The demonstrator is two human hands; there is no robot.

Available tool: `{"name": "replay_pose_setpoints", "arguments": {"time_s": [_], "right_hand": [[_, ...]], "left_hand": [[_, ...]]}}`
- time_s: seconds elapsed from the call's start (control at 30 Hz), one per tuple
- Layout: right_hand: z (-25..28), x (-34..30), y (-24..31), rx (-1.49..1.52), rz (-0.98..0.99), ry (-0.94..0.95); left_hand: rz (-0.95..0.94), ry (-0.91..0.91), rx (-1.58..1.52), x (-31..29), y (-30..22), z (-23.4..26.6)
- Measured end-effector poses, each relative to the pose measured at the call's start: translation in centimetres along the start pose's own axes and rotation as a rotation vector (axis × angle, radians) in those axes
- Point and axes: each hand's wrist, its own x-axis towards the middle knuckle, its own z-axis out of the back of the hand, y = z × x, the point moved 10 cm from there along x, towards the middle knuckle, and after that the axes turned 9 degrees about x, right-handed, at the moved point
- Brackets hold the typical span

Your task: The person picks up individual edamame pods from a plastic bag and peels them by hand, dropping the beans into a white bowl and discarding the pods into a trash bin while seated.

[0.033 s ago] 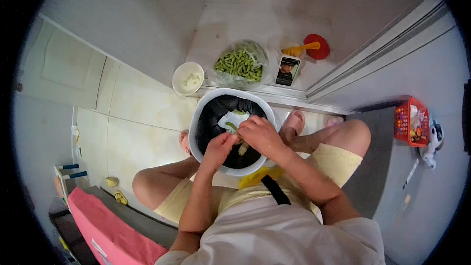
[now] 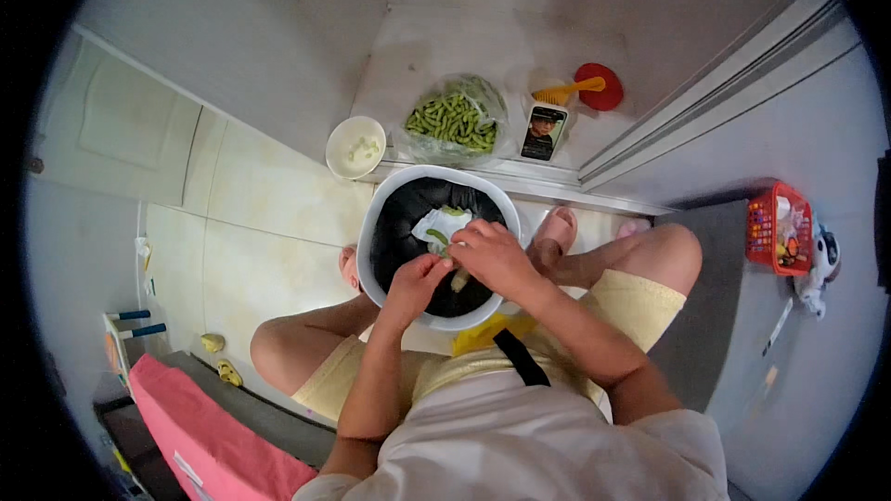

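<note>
A green pod (image 2: 437, 236) lay just beyond the fingertips of the person's hands, in front of a crumpled white scrap (image 2: 430, 221). The left hand (image 2: 415, 284) and right hand (image 2: 489, 251) met with fingers curled inward; whether they pinched the pod could not be told.

Around them ran the pale rim of a bin (image 2: 363, 255) with a black liner (image 2: 392, 223); both wrists crossed its near side. Bare liner left room to the left of the hands, while the person's knees stood outside the bin on either side.

Beyond the far rim, a clear bag (image 2: 493, 96) of green pods (image 2: 450, 121) sat ahead of the hands, a white bowl (image 2: 342, 154) to its left and a phone (image 2: 543, 134) to its right. Tiled floor (image 2: 278, 195) stretched open on the far left.

Compared with the earlier frame, almost nothing differed: the hands remained together at nearly the same spot.
</note>
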Motion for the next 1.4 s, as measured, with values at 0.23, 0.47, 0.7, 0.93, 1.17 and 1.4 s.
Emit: {"name": "replay_pose_setpoints", "arguments": {"time_s": [0.23, 0.47, 0.7, 0.93, 1.17, 1.4], "right_hand": [[0.3, -0.5, 0.0, 0.097, -0.064, -0.177], [-7.6, -3.4, -5.9, 1.146, -0.702, 0.035], [-7.8, -3.7, -6.7, 1.074, -0.780, 0.059], [-7.5, -2.8, -6.2, 1.074, -0.766, -0.020], [-8.0, -2.7, -5.9, 1.336, -0.852, -0.013], [-7.0, -2.5, -5.0, 1.378, -0.861, 0.110]], "left_hand": [[-0.342, -0.218, 0.586, -2.1, -2.5, 0.6], [-0.329, -0.287, 0.788, -2.3, -2.4, -0.6], [-0.342, -0.338, 0.922, -2.3, -2.2, -0.6], [-0.471, -0.373, 0.794, -2.8, -3.4, -0.3], [-0.166, -0.066, -0.148, -1.3, 0.1, -1.0], [0.014, 0.047, -0.515, -1.3, 1.4, -1.9]]}}
